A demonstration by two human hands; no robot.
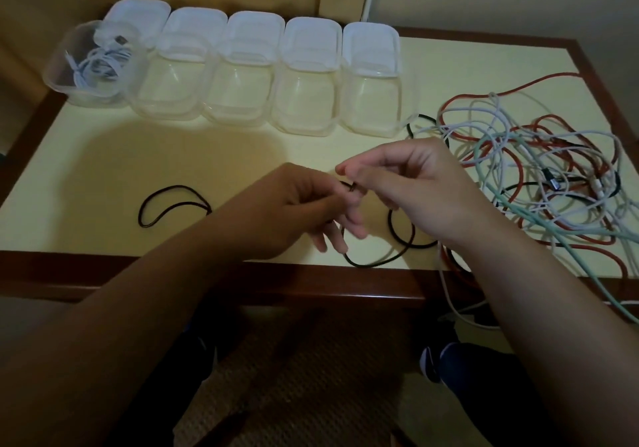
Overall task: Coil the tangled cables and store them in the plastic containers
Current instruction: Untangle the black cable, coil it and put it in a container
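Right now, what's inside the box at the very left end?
A coiled white cable lies inside the leftmost container, one plug end up near its back wall. Its lid rests behind it. The coil hides the bottom beneath it.

Dim, warm light; a broad soft shadow falls on the worktop (103,177) toward its left edge. Soft focus throughout, wide-angle bending at the edges.

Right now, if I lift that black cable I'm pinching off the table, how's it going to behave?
Probably floppy: the black cable lies in loose loops, so it should sag from both hands, left hand and right hand. Likely light, since fingertips alone pinch it. It may snag, because one stretch runs toward the tangled cables.
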